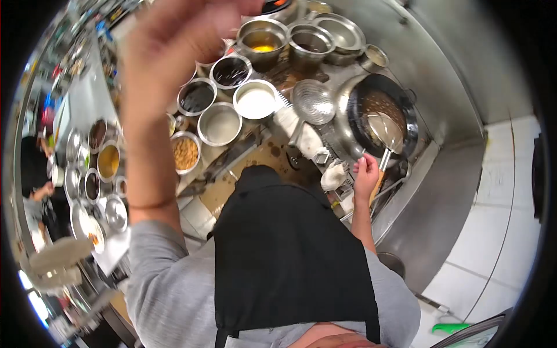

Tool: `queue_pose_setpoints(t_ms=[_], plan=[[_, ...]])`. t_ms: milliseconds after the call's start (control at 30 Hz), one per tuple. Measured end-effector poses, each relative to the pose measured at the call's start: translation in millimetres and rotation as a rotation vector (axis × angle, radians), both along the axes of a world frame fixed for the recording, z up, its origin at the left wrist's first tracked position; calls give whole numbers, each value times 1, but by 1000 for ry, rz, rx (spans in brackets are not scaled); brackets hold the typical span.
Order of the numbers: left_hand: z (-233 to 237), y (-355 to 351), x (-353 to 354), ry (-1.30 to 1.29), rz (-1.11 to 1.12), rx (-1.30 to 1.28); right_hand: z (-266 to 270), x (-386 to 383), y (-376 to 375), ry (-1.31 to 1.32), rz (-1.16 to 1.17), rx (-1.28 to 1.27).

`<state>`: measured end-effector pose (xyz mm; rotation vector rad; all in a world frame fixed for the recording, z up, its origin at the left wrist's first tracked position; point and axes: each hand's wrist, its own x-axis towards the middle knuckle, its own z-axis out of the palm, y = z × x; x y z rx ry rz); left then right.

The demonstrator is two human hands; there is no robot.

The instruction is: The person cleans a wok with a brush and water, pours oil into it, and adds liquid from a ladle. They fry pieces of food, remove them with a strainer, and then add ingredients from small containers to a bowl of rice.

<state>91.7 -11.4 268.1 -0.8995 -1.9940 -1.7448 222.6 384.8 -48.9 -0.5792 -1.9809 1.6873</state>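
Right hand (366, 174), low and right of centre in the frame, is closed firmly around the wooden grip of a long-handled steel ladle (387, 131), fingers wrapped and the thumb side uppermost. The ladle's bowl lies inside the round black wok (411, 116) at upper right, resting over the brown contents there. From my remote seat I judge this to be the stirring or scooping stage at the wok, with seasoning being fetched alongside. My left hand (174, 52) is raised high in the upper left, very close to the camera and badly blurred; I cannot tell whether its fingers are spread or curled, nor whether it carries anything. It hangs above the cluster of round steel seasoning tubs (220, 124), among them one of white liquid (255, 100), one of dark sauce (230, 71) and one of tan nuts or beans (185, 153). A perforated steel skimmer (313, 101) sits between those tubs and the wok. As I read it, the next move calls for a steady wrist on the ladle handle so the bowl stays level in the wok, and a clear view of the left hand before it goes anywhere. Another person (36, 180) stands at the far left edge.
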Motion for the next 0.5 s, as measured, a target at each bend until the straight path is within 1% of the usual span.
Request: queue_pose_setpoints(t_ms=[33,100,133,167,333,500], plan=[[12,-29,-10,327,95,76,1,-9,-10,32,85,-2],[51,-71,9,541,210,84,11,-27,-34,26,193,-7],[62,-96,20,601,253,58,12,-33,-54,23,269,-26],[71,-111,29,665,276,45,10,-40,-62,-15,290,28],[98,-165,52,762,353,-65,9,-61,-104,-52,378,30],[111,-194,78,790,391,-136,9,-84,-145,-47,496,10]])
